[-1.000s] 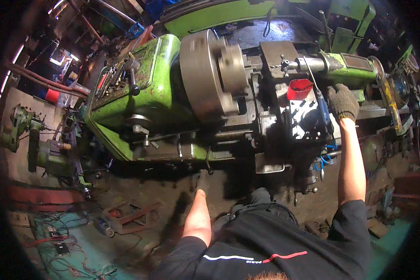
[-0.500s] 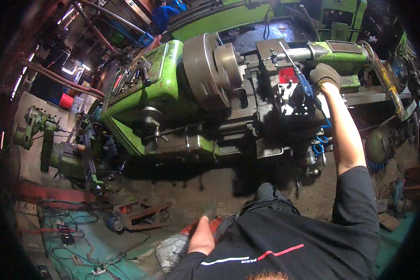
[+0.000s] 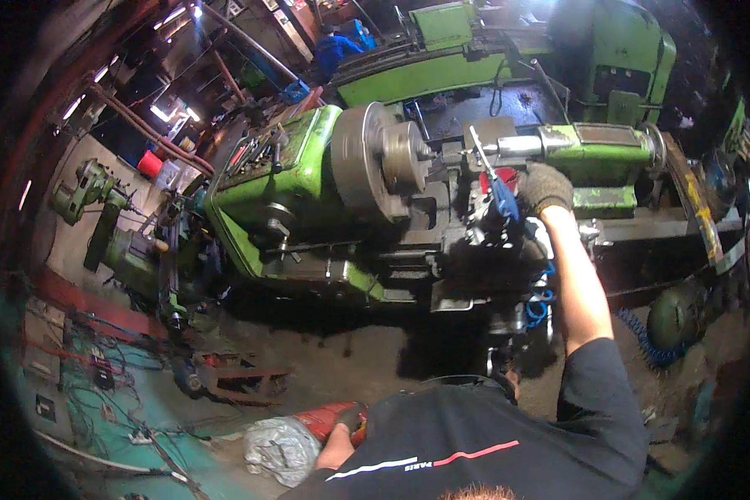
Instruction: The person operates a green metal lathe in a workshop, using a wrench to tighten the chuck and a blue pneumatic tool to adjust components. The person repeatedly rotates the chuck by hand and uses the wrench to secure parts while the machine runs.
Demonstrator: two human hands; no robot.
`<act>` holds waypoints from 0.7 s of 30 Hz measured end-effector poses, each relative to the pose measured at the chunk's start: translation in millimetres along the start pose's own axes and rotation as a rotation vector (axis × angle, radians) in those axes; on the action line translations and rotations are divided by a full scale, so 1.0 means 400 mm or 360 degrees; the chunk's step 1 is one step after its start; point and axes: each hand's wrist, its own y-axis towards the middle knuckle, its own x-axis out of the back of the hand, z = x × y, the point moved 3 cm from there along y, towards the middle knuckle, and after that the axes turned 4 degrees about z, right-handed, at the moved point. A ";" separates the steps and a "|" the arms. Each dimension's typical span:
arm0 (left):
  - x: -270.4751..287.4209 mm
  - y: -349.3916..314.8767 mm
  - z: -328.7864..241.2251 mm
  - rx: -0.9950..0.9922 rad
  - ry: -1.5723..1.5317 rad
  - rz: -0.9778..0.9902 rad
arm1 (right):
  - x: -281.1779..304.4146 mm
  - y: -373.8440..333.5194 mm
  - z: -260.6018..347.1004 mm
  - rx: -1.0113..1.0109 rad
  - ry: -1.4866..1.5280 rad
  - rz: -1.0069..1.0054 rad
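Observation:
My right hand (image 3: 547, 188), in a dark knitted glove, is closed round the rear of a blue air blow gun (image 3: 503, 200) above the lathe carriage; the glove hides its grip. The gun's long pale nozzle points up and away, and a blue coiled hose (image 3: 541, 307) hangs below. Just beyond the gun sits a red container (image 3: 486, 181). To the left, a round metal workpiece (image 3: 403, 158) sits in the big lathe chuck (image 3: 359, 158). My left hand (image 3: 352, 419), gloved, is low by my side next to a red item (image 3: 315, 419); its fingers are not clear.
The green headstock (image 3: 262, 196) has hand tools (image 3: 254, 156) lying on top. At the right is the green tailstock (image 3: 600, 146). A second green machine (image 3: 425, 83) stands behind. A grey plastic bag (image 3: 279, 450) and cables (image 3: 133, 417) lie at lower left.
My right hand and the blow gun have moved left across the carriage, past the red container. My left glove has come into sight. The whole view has shifted.

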 end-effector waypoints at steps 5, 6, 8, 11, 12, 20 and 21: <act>-0.042 -0.019 -0.110 0.0227 0.0602 -0.0367 | 0.014 -0.011 -0.046 0.0204 0.0188 0.0107; -0.022 -0.047 -0.180 0.0250 0.0593 -0.0376 | 0.008 -0.002 -0.064 0.0256 0.0183 0.0098; -0.001 -0.112 -0.259 0.0230 0.0276 -0.0658 | -0.016 0.010 -0.078 0.0380 0.0254 0.0119; 0.045 -0.205 -0.451 0.0084 -0.0176 -0.0980 | -0.030 0.011 -0.089 0.0460 0.0341 0.0145; 0.062 -0.238 -0.512 0.0023 -0.0328 -0.1078 | -0.019 0.009 -0.089 0.0505 0.0327 0.0131; -0.025 -0.350 -0.587 0.0110 -0.0106 -0.1229 | -0.030 0.023 -0.118 0.0783 0.0536 0.0107; -0.060 -0.369 -0.565 0.0190 -0.0064 -0.1198 | -0.027 0.023 -0.119 0.0793 0.0557 0.0132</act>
